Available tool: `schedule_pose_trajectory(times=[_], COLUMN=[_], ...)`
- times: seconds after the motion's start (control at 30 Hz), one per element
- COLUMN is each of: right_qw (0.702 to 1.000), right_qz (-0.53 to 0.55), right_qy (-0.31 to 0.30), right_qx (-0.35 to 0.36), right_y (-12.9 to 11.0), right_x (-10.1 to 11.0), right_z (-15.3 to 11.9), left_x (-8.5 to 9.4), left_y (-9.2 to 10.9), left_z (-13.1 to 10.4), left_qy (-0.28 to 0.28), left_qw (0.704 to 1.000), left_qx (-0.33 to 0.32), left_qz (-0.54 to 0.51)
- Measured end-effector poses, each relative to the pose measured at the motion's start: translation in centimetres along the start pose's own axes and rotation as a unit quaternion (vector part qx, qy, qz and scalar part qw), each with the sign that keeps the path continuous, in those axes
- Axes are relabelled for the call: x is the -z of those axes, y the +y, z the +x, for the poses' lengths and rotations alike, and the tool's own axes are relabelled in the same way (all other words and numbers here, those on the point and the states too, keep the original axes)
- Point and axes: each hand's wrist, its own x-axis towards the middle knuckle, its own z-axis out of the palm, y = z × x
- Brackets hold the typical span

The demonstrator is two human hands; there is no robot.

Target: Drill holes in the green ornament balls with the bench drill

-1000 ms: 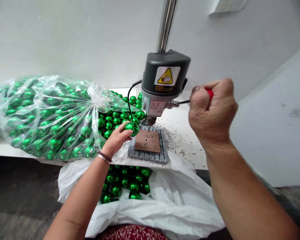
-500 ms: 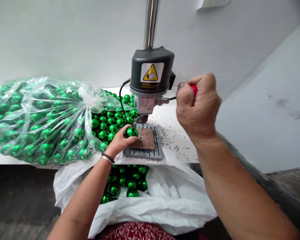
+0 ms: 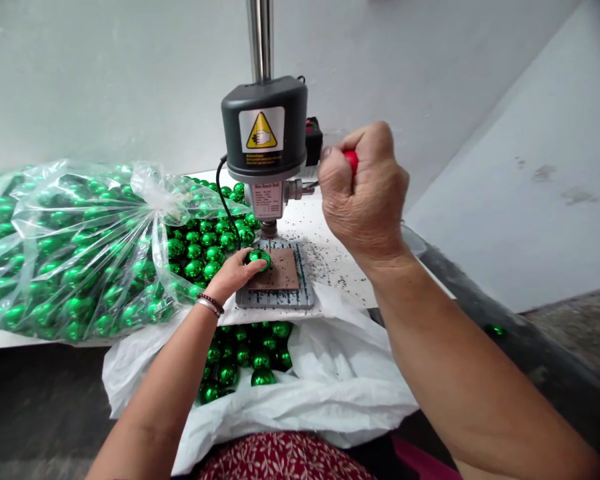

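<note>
My left hand (image 3: 233,273) is closed on a shiny green ball (image 3: 259,260), held over the left part of a brown board (image 3: 283,270). The board lies on the grey slotted base (image 3: 305,291) of a small bench drill press (image 3: 265,133). Just above the ball is the drill chuck (image 3: 269,229); whether the bit touches the ball I cannot tell. My right hand (image 3: 367,193) is wrapped round the red knob (image 3: 351,162) of the drill's feed lever, to the right of the motor housing.
A knotted clear plastic bag (image 3: 80,247) full of green balls fills the table's left side, with loose green balls (image 3: 213,255) beside it. In front, an opened white sack (image 3: 330,393) holds more balls. Dark shavings (image 3: 325,257) are scattered on the white table. One green ball (image 3: 495,330) lies low at the right.
The view has shifted, so the drill press sits further left in the picture. My left hand has brought the ball closer under the chuck. My right hand still grips the lever knob.
</note>
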Motion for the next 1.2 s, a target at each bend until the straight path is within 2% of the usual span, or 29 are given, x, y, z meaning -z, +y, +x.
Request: schedule_pose_trajectory(times=[0.17, 0.4, 0.57, 0.77, 1.0, 1.2], right_qw=[0.999, 0.998, 0.998, 0.999, 0.999, 0.999], right_qz=[0.027, 0.03, 0.025, 0.024, 0.029, 0.029], right_qy=[0.017, 0.022, 0.025, 0.022, 0.02, 0.004], right_qx=[0.043, 0.048, 0.044, 0.029, 0.034, 0.035], right_y=[0.7, 0.8, 0.7, 0.5, 0.4, 0.4], right_x=[-0.4, -0.4, -0.4, -0.3, -0.2, 0.0], right_z=[0.0, 0.0, 0.0, 0.1, 0.0, 0.0], left_x=[0.2, 0.2, -0.1, -0.5, -0.7, -1.4], left_y=[0.4, 0.6, 0.8, 1.4, 2.3, 2.7], left_z=[0.2, 0.3, 0.2, 0.3, 0.4, 0.1], left_qy=[-0.012, -0.024, -0.012, -0.029, -0.022, -0.021], left_qw=[0.998, 0.998, 0.999, 0.999, 0.987, 0.99], left_qx=[0.052, 0.038, 0.018, -0.013, -0.043, -0.012], left_qz=[-0.025, -0.036, -0.032, 0.026, 0.155, 0.136])
